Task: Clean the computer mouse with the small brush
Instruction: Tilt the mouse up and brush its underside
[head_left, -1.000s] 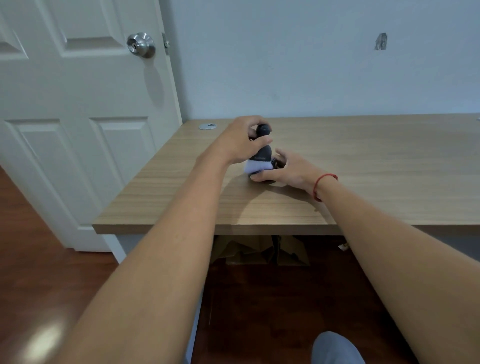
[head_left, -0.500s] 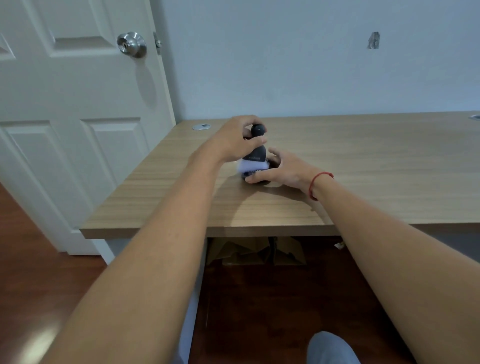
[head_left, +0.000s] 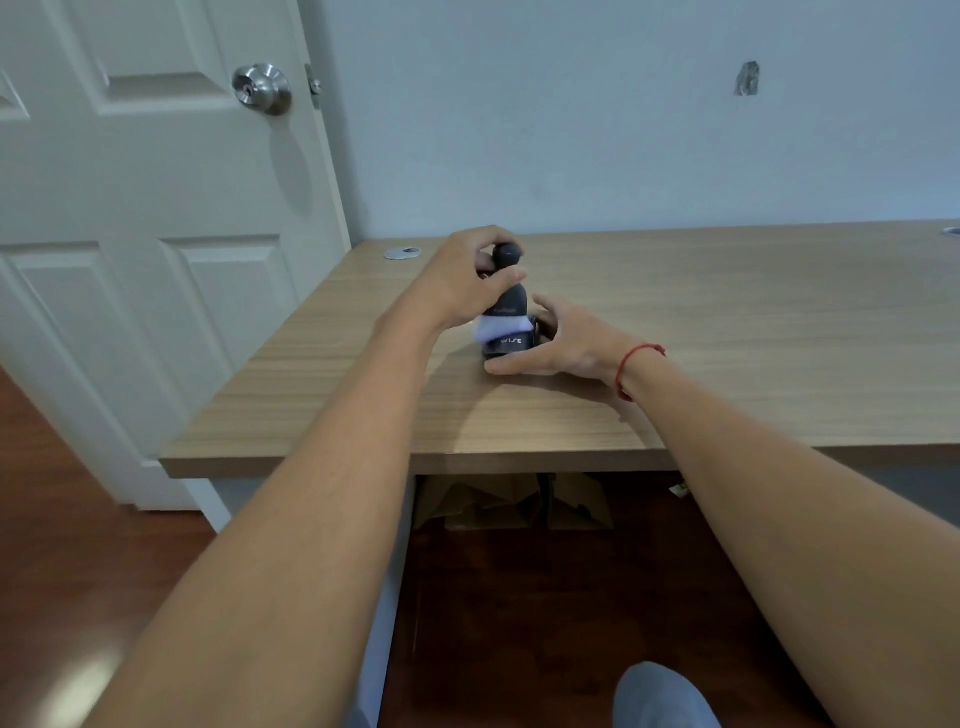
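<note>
Both hands meet mid-desk (head_left: 727, 332): my left hand (head_left: 462, 283) grips the small brush (head_left: 506, 304) upright, bristles on the computer mouse (head_left: 511, 345); my right hand (head_left: 558, 343) cups that mouse.

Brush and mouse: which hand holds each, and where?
Left hand grips the brush by its dark handle, bristles down on the mouse. Right hand steadies the mouse by its sides on the desk.

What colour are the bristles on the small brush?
Pale lavender, almost white, on the brush with its dark handle, held in the left hand. The head view shows it.
</note>
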